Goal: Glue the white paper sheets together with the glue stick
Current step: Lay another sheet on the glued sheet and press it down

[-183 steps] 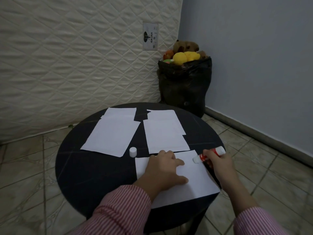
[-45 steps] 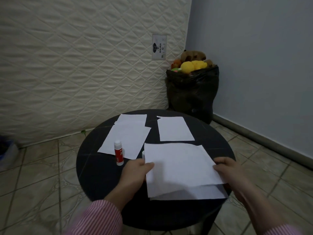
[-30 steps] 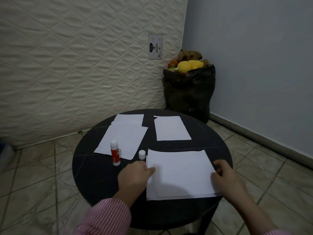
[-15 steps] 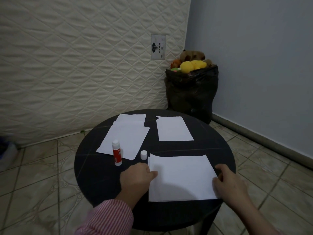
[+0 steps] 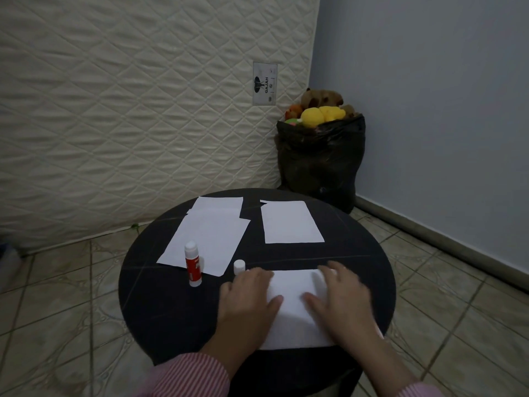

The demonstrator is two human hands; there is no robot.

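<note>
Behind the round black worktop (image 5: 148,308), a quilted mattress (image 5: 128,110) fills the left, cut off by the frame. On the worktop's left half a white sheet (image 5: 209,242) overlaps another sheet behind it, and the glue stick (image 5: 192,264) stands upright and uncapped at its near edge, its white cap (image 5: 239,266) just to the right. Nearer, the left hand (image 5: 252,299) lies flat, fingers straight and relaxed, on the left part of the near paper (image 5: 294,310); its edges are motion-blurred. Whether that paper is one sheet or two stacked cannot be told. The right hand (image 5: 340,296) presses the same paper, fingers spread and blurred, holding nothing. Striped sleeves (image 5: 194,376) are cut off below. Farther back lies another sheet (image 5: 290,222), and a black bag (image 5: 320,159) of plush toys stands in the corner.
</note>
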